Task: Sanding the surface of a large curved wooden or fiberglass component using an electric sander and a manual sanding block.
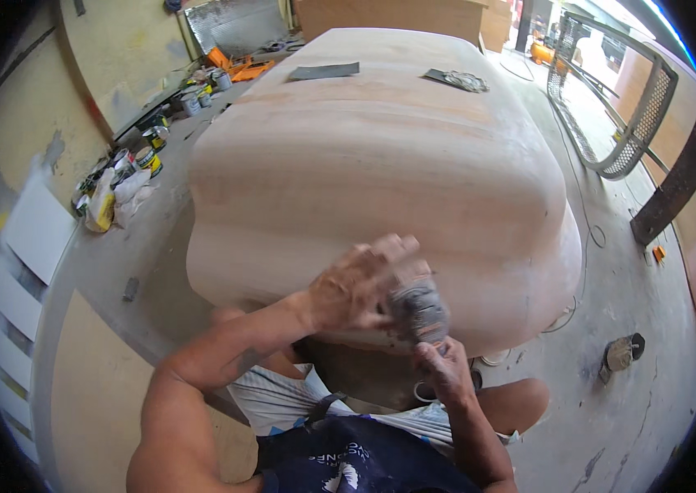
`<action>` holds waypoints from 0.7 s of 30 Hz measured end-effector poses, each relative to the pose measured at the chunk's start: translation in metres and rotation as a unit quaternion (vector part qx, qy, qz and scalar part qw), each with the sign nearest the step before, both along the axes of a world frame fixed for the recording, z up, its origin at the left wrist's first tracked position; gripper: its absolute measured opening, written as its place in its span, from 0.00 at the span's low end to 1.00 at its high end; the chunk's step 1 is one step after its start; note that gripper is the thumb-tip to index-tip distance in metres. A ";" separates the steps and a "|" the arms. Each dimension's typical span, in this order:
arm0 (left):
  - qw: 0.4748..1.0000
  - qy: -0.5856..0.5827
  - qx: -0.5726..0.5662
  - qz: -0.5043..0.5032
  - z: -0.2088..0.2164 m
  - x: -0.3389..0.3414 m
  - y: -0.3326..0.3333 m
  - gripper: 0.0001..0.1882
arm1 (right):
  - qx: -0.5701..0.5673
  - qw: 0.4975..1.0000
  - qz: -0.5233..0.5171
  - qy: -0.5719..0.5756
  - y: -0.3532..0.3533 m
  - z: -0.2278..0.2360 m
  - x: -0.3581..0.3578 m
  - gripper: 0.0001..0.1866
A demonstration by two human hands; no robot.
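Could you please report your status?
Right hand gripping grey object. Left hand blurred close by, contact unclear. Pale curved form ahead. Dark sheet lying atop it.

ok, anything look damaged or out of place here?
Yes: dark, jagged crack-like lines mark the concrete floor at lower right. A thin cable lies loosely looped on the right, untidy.
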State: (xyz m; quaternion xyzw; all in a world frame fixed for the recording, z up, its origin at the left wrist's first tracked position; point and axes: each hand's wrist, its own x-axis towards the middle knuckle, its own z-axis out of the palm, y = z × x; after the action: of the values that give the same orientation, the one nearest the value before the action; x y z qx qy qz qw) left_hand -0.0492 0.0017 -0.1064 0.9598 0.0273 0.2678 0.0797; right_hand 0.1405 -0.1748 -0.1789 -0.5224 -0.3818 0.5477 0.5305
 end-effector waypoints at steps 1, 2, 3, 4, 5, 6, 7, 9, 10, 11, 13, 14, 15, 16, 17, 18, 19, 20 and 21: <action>0.994 0.008 0.020 0.112 -0.011 -0.005 0.015 0.35 | -0.003 1.000 -0.029 -0.007 0.004 0.002 0.005 0.18; 0.974 0.014 0.040 0.222 -0.022 -0.011 0.029 0.40 | -0.004 0.998 -0.058 -0.015 0.009 0.005 0.005 0.19; 0.972 0.011 0.043 0.232 -0.029 -0.008 0.039 0.40 | 0.007 0.991 -0.131 -0.007 0.017 0.006 0.001 0.18; 0.963 0.026 0.044 0.265 -0.034 0.003 0.049 0.41 | 0.013 0.993 -0.118 -0.009 0.024 0.001 0.005 0.18; 0.954 0.038 0.044 0.294 -0.037 0.020 0.058 0.43 | 0.025 0.991 -0.131 -0.009 0.026 -0.008 0.018 0.19; 0.955 0.036 0.063 0.287 -0.038 0.040 0.066 0.43 | 0.041 0.989 -0.141 -0.008 0.030 -0.012 0.030 0.19; 0.955 0.036 0.081 0.282 -0.040 0.061 0.074 0.43 | 0.004 0.986 -0.164 -0.001 0.036 -0.011 0.034 0.21; 0.964 0.007 0.080 0.252 -0.040 0.097 0.089 0.41 | 0.020 0.981 -0.190 0.033 0.039 -0.017 0.045 0.20; 0.961 0.003 0.083 0.263 -0.044 0.111 0.104 0.41 | 0.030 0.971 -0.224 0.073 0.042 -0.019 0.049 0.20; 0.948 -0.013 0.097 0.302 -0.053 0.120 0.122 0.40 | 0.032 0.974 -0.214 0.072 0.045 -0.016 0.050 0.19; 0.940 -0.024 0.105 0.324 -0.058 0.122 0.136 0.38 | 0.015 0.968 -0.239 0.073 0.047 -0.024 0.047 0.19; 0.940 -0.041 0.129 0.314 -0.063 0.114 0.145 0.37 | -0.002 0.962 -0.265 0.073 0.047 -0.030 0.045 0.20; 0.939 -0.062 0.152 0.302 -0.063 0.111 0.153 0.36 | -0.004 0.960 -0.270 0.071 0.046 -0.036 0.050 0.20; 0.941 -0.064 0.150 0.297 -0.059 0.107 0.160 0.36 | -0.004 0.962 -0.264 0.063 0.046 -0.043 0.055 0.20; 0.942 -0.066 0.134 0.301 -0.055 0.102 0.166 0.36 | -0.005 0.964 -0.259 0.054 0.048 -0.048 0.059 0.21; 0.942 -0.065 0.119 0.306 -0.049 0.090 0.173 0.35 | -0.008 0.963 -0.262 0.056 0.051 -0.047 0.059 0.21; 0.937 -0.079 0.115 0.321 -0.044 0.073 0.183 0.34 | 0.004 0.968 -0.245 0.060 0.050 -0.042 0.056 0.22; 0.931 -0.094 0.111 0.336 -0.039 0.054 0.192 0.33 | 0.015 0.971 -0.229 0.063 0.048 -0.039 0.055 0.23; 0.921 -0.087 0.123 0.359 -0.035 0.033 0.198 0.32 | 0.012 0.970 -0.234 0.065 0.048 -0.039 0.056 0.23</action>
State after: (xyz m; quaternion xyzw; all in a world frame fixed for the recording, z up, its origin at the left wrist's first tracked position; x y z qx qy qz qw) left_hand -0.0157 0.2002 -0.1414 0.8606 0.3299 0.3624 -0.1389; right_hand 0.1966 -0.1268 -0.2178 -0.5540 -0.2203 0.4369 0.6736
